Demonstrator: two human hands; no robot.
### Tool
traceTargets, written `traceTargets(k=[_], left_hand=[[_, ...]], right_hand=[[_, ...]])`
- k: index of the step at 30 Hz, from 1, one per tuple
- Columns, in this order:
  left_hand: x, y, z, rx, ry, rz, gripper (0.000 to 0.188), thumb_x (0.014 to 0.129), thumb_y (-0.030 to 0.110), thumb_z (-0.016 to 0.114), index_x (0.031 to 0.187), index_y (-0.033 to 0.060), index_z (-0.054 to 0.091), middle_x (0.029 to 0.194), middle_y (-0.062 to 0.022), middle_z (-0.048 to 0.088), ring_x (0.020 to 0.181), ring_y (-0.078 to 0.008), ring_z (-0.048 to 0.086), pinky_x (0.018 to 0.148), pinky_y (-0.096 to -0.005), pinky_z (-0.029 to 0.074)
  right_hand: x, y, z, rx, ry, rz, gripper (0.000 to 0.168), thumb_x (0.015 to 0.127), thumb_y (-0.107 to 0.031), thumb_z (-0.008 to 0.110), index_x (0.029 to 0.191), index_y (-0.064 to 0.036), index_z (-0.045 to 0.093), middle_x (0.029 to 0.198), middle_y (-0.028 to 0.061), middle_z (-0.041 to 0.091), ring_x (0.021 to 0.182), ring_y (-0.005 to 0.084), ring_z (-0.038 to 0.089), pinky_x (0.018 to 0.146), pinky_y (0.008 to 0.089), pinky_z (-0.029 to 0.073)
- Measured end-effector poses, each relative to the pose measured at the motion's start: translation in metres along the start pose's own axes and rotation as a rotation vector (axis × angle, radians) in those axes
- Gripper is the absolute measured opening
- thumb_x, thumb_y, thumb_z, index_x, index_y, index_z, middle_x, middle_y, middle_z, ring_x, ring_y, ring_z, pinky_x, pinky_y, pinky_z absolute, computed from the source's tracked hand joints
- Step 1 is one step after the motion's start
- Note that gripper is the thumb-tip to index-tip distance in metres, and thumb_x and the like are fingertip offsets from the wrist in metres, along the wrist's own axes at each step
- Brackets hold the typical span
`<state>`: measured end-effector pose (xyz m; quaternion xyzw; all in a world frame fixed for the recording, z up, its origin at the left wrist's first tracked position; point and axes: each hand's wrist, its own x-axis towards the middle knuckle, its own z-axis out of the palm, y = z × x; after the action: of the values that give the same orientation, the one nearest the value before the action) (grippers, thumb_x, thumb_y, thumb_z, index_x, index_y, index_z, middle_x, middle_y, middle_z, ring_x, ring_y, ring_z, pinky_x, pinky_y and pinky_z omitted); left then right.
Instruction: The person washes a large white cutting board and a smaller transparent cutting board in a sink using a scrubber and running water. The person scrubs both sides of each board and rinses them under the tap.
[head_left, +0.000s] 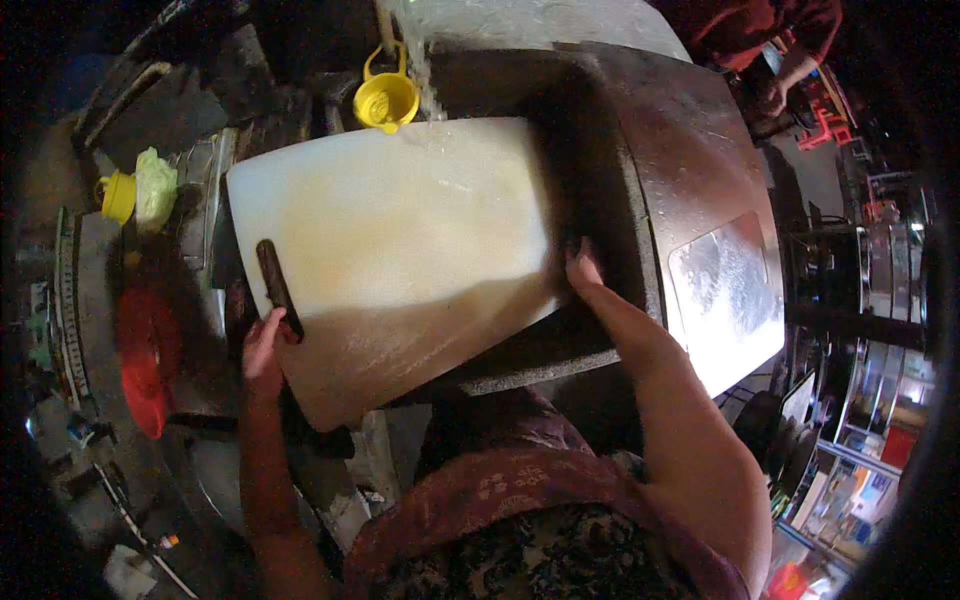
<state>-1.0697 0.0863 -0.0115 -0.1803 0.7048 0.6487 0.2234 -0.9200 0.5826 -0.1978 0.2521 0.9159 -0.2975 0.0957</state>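
Observation:
A large white cutting board with a dark handle slot near its left edge lies before me, tilted over a dark sink basin. My left hand grips the board's left side, with fingers at the lower end of the slot. At the board's right edge is my right hand, its fingers partly hidden in shadow. Water falls onto the board's far edge, where a yellow plastic strainer hangs. The lower part of the board is in shadow.
Right of the basin is a wet metal counter with a shiny rectangular panel. A red plastic basin and a second yellow strainer stand at left. A co-worker's arm shows at the upper right, near a red stool.

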Motion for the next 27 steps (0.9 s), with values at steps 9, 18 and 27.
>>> traceTargets(k=[9,18,27], left_hand=[[-0.008,-0.015,-0.065,0.033,0.164,-0.052,0.058,0.084,0.046,0.050,0.119,0.0006,0.044,0.103,-0.0070,0.050,0.090,-0.0183,0.048,0.078,-0.0292,0.039],[-0.069,0.049,-0.068,0.083,0.146,0.092,0.039,0.087,0.034,0.048,0.114,0.0055,0.047,0.093,-0.0051,0.050,0.081,-0.0176,0.048,0.073,-0.0291,0.039],[-0.059,0.007,-0.208,1.351,0.257,0.326,0.023,0.090,0.023,0.043,0.107,0.0083,0.050,0.091,-0.0065,0.053,0.085,-0.0195,0.051,0.083,-0.0319,0.038]], right_hand=[[-0.044,-0.274,0.046,0.171,0.082,-0.985,0.034,0.075,-0.009,0.050,0.109,-0.010,0.049,0.103,0.0146,0.050,0.093,0.0280,0.052,0.077,0.0417,0.045],[0.110,-0.134,0.022,0.037,0.269,0.256,0.022,0.080,-0.015,0.044,0.100,-0.006,0.047,0.093,0.0195,0.051,0.086,0.0334,0.055,0.066,0.0418,0.048],[0.046,-0.307,0.031,0.234,0.318,-0.807,0.027,0.075,-0.008,0.048,0.101,-0.011,0.055,0.084,0.0155,0.049,0.075,0.0298,0.053,0.068,0.0414,0.046]])
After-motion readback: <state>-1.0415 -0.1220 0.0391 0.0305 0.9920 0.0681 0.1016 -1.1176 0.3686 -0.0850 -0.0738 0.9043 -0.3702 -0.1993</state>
